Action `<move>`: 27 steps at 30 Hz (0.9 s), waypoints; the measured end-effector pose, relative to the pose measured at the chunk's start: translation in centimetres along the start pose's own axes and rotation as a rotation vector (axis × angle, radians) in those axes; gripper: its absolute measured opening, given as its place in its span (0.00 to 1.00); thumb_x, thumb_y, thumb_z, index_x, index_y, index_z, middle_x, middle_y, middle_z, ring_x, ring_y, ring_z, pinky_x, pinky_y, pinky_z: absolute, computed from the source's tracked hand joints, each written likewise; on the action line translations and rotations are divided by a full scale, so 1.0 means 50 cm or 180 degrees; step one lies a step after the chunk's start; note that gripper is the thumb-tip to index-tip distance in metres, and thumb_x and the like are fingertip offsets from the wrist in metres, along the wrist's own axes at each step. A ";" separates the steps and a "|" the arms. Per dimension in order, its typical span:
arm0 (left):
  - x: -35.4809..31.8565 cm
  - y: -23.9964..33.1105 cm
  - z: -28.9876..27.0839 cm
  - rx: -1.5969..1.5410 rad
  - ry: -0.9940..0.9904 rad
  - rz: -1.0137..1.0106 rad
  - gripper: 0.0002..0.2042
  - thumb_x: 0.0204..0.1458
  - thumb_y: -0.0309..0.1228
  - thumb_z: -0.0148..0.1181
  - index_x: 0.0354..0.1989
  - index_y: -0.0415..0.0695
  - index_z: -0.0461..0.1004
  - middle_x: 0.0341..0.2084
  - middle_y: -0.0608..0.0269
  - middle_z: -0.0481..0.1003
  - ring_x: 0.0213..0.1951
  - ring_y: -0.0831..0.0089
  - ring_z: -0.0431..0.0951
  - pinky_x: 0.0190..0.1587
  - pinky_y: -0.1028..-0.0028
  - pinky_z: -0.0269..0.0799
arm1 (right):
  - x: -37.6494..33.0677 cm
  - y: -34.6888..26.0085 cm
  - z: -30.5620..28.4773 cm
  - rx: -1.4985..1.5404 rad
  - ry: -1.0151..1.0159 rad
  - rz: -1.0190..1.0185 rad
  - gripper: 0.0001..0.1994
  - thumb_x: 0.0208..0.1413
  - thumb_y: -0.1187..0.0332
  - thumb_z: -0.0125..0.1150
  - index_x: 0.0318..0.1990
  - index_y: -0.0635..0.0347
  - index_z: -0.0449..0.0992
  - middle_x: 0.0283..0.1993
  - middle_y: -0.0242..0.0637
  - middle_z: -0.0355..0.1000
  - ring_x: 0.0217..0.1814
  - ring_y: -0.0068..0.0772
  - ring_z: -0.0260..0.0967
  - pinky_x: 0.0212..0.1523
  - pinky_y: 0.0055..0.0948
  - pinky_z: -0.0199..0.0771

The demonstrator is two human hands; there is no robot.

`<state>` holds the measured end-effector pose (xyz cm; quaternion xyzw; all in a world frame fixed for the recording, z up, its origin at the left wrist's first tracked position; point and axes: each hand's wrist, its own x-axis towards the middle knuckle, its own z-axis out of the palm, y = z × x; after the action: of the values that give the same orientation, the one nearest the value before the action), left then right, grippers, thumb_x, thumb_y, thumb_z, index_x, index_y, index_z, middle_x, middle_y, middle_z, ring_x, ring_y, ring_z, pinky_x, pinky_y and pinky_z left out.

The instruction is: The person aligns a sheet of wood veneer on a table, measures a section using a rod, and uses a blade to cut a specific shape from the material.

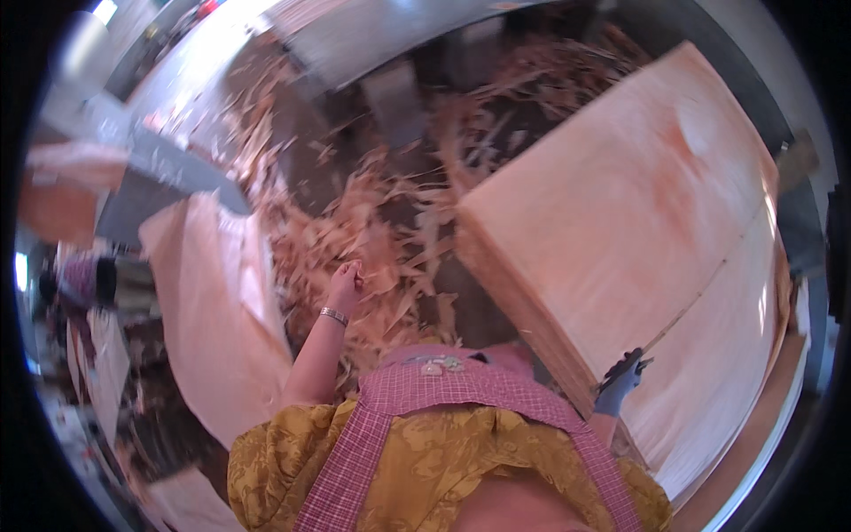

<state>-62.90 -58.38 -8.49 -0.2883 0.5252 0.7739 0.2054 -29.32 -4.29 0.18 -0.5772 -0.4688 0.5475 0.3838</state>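
Note:
My left hand (346, 282) hangs bare at my side with a metal bracelet on the wrist, fingers curled loosely and nothing visible in them, above a heap of wood veneer scraps (372, 239). My right hand (620, 379) wears a blue-grey glove and rests on the near edge of a tall stack of pale veneer sheets (638, 204), touching the top sheet at a dark split line. I cannot tell whether it grips the sheet or only rests there.
A second pile of veneer sheets (217, 310) lies to my left. Grey machinery (160, 168) stands at the upper left, and another person in a checked garment (78, 282) works at the far left. Scraps litter the dark floor.

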 end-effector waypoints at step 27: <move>0.718 0.883 -0.854 0.3581 0.2693 0.0234 0.33 0.52 0.47 0.58 0.63 0.39 0.61 0.51 0.40 0.67 0.56 0.50 0.66 0.57 0.53 0.65 | -0.848 0.021 2.089 0.0330 -0.2342 0.0318 0.14 0.58 0.53 0.62 0.30 0.53 0.72 0.14 0.26 0.61 0.10 0.21 0.57 0.09 0.25 0.56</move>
<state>-107.34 -113.67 -13.64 -0.3966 0.8898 0.2128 0.0752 -131.14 -52.66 -0.35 -0.3439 -0.5183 0.7593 0.1911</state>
